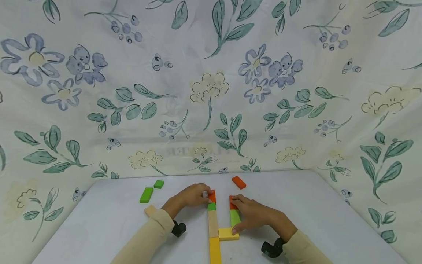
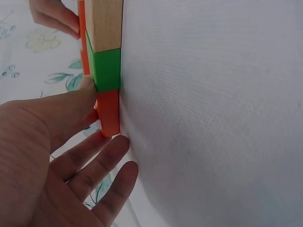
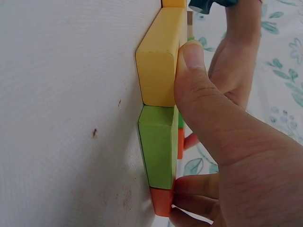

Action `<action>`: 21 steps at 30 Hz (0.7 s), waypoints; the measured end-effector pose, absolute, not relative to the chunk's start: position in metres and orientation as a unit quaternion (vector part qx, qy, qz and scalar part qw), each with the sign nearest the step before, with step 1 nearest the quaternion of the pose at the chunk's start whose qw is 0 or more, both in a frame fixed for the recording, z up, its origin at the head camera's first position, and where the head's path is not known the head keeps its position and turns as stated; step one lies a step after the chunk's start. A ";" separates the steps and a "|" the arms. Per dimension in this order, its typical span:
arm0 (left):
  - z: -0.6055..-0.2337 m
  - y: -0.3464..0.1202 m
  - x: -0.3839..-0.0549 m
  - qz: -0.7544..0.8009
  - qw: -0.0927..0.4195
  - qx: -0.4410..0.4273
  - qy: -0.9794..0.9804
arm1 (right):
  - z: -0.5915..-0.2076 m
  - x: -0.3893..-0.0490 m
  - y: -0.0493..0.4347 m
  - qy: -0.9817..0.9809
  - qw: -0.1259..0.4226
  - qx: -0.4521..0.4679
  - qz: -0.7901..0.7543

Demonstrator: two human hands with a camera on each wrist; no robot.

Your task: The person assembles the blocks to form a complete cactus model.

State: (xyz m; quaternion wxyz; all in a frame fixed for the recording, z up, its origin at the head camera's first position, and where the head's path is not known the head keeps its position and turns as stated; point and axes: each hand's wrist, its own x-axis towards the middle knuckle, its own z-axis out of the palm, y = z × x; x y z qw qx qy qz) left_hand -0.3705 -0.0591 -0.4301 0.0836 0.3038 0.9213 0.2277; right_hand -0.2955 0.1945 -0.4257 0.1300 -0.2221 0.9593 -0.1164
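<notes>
Floral cloth (image 1: 211,88) backs a white table (image 1: 102,223); 2 hands (image 1: 255,214) touch blocks (image 1: 229,234).

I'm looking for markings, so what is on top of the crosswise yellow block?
The right hand has its thumb on the right end of the crosswise yellow block; the rest of the top looks bare. The spot beneath the thumb is covered.

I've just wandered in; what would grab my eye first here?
Probably the blue-and-green flowered cloth filling the background. Next come the colourful blocks lined up on the white table, where the left hand touches the longer line's far orange block and the right hand touches the shorter line beside it.
</notes>
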 end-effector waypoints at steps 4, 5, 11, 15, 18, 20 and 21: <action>-0.429 -0.060 -0.370 0.228 0.082 0.306 0.921 | -0.425 -0.296 0.195 0.959 0.128 -0.224 -0.116; -0.429 -0.060 -0.370 0.229 0.082 0.306 0.920 | -0.425 -0.296 0.195 0.959 0.128 -0.224 -0.117; -0.428 -0.059 -0.368 0.231 0.086 0.305 0.920 | -0.426 -0.296 0.195 0.958 0.127 -0.228 -0.115; -0.428 -0.059 -0.368 0.231 0.087 0.304 0.920 | -0.427 -0.297 0.196 0.958 0.126 -0.230 -0.114; -0.428 -0.059 -0.367 0.231 0.088 0.303 0.920 | -0.427 -0.297 0.196 0.958 0.127 -0.232 -0.115; -0.428 -0.060 -0.368 0.230 0.089 0.304 0.920 | -0.427 -0.297 0.196 0.957 0.127 -0.233 -0.116; -0.429 -0.061 -0.368 0.229 0.090 0.304 0.920 | -0.427 -0.297 0.196 0.957 0.128 -0.233 -0.116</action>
